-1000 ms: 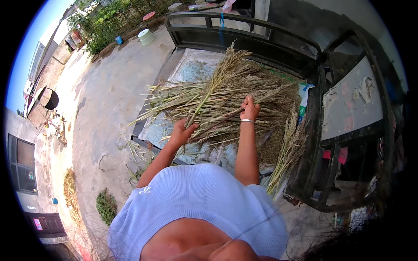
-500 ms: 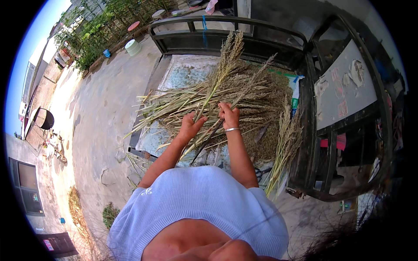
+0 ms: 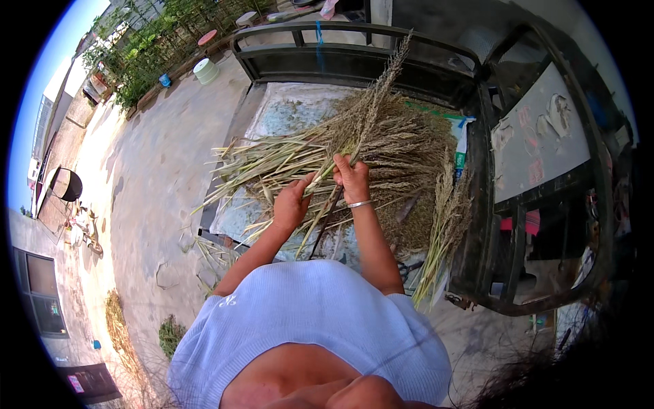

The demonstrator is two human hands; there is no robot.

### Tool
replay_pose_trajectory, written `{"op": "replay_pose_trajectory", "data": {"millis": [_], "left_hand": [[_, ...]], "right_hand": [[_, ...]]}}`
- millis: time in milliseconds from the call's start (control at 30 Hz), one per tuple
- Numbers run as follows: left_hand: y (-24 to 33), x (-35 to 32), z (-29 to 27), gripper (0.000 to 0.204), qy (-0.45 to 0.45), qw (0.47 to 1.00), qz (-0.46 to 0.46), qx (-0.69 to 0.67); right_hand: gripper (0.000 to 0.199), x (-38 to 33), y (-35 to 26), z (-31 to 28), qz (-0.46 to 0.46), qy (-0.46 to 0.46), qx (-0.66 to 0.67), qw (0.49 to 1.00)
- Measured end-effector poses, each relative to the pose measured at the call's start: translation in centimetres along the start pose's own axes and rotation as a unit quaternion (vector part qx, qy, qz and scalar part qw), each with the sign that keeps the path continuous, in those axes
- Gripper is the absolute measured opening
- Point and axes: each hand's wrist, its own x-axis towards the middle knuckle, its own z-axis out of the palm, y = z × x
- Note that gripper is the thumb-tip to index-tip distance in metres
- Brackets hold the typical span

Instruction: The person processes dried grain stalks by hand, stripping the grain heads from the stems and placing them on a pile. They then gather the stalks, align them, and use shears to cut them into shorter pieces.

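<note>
Now the left hand [image 3: 291,204] and right hand [image 3: 351,181] both grip a bunch of seedy grain stalks [image 3: 375,112] above the middle of the cart bed [image 3: 250,108], probably bunching them up, and next the stems seem to need lining up snugly.

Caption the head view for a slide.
Left hand and right hand grip seed-headed stalks over a pile of cut stalks in a dark-railed cargo bed.
</note>
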Motion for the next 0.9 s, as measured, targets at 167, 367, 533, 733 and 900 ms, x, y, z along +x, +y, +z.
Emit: {"op": "replay_pose_trajectory", "data": {"millis": [167,367,533,733,900], "left_hand": [[0.3,-0.3,-0.7,0.038,-0.049,0.998,0.007,0.025],[-3.8,-2.2,-1.4,0.030,-0.141,0.990,-0.018,-0.018],[-5.4,-4.9,-4.8,0.029,-0.207,0.897,-0.207,-0.331],[-3.8,-2.7,-2.8,0.032,-0.201,0.804,-0.334,-0.448],[-3.2,-1.2,-0.3,0.021,-0.138,0.683,-0.401,-0.595]], "right_hand": [[0.026,1.0,0.0,-1.2,0.050,0.008,0.083,0.995],[0.033,1.6,0.6,-2.6,0.044,0.099,0.109,0.988],[0.028,3.4,-1.4,-5.1,0.057,-0.025,0.097,0.993],[0.013,2.7,-1.4,0.5,0.022,-0.174,0.022,0.984],[0.011,3.0,-0.8,-0.2,0.011,-0.162,0.026,0.986]]}}
